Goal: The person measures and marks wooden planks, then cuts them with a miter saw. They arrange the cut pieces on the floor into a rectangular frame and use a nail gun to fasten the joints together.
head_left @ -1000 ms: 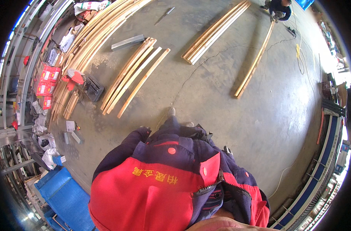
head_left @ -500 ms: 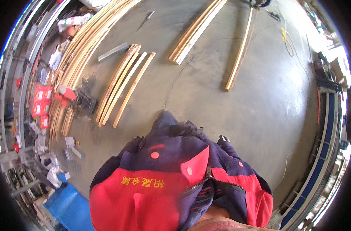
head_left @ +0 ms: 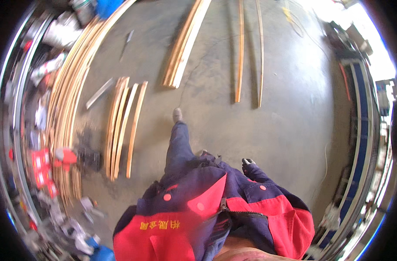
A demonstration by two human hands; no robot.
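My right hand (head_left: 248, 162), in a dark and pale glove, hangs beside my right hip at the end of a dark blue sleeve. Nothing shows in it, but its fingers are too small to read. My left hand is hidden behind my red and navy jacket (head_left: 172, 235). Ahead, two single wood strips (head_left: 240, 56) run away from me, slightly apart. Left of them lies a tight bundle of wood strips (head_left: 181, 48). Nearer on the left is a group of short wood strips (head_left: 131, 126). My left shoe (head_left: 177, 115) is stretched forward on the concrete floor.
A long stack of timber (head_left: 72, 82) lies along the left side, with a metal channel piece (head_left: 99, 93), a dark crate (head_left: 89, 159) and red boxes (head_left: 41, 167) near it. At the right stands a long blue and white bench frame (head_left: 363, 108). A yellow cord (head_left: 290, 16) lies far ahead.
My left leg has swung forward into view, and the floor has shifted in the picture. The two right-hand strips, close together before, now stand apart. A dark shape at their far end has left view.
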